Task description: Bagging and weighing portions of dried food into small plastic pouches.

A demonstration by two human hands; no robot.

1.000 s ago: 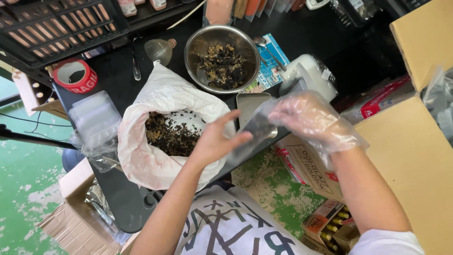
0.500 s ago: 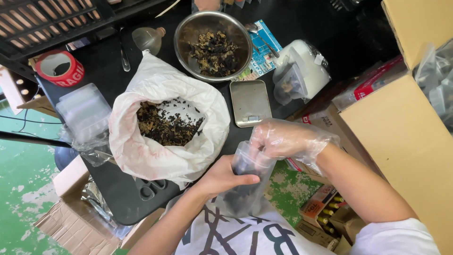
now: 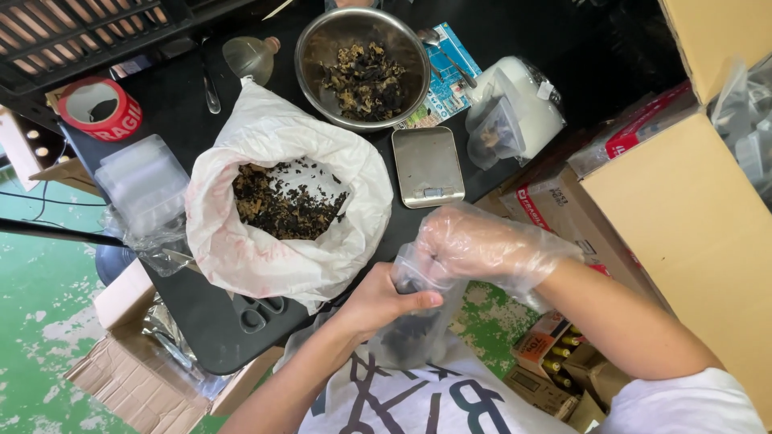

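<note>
A red roll of tape (image 3: pixel 100 108) with white marks lies at the far left corner of the black surface (image 3: pixel 201 321). Near it sits a stack of clear plastic bags (image 3: pixel 145 189). A big white sack (image 3: pixel 289 213) stands open in the middle, and it is full of dark dried bits. Behind it is a round metal bowl (image 3: pixel 362 64) with more dark bits inside. A blue and white printed card (image 3: pixel 446 84) lies partly under the bowl's right side. A small silver scale (image 3: pixel 428 166) sits just to the right of the sack. A white machine (image 3: pixel 527 108) stands at the right end, with a small clear bag (image 3: pixel 494 133) leaning on it. Big brown cardboard boxes (image 3: pixel 683 217) stand to the right, some with red and white labels. A small open box (image 3: pixel 555 362) with colourful things inside sits low on the green floor (image 3: pixel 40 321).

The small clear pouch (image 3: pixel 418 321) is close to the person's body, past the near edge of the surface. It is see-through, and dark bits show in its lower part. The left hand (image 3: pixel 382 297) is bare, and its fingers wrap around the top of the pouch. The right hand (image 3: pixel 474 245) wears a thin clear plastic glove, and its fingers curl onto the top of the pouch too.
</note>
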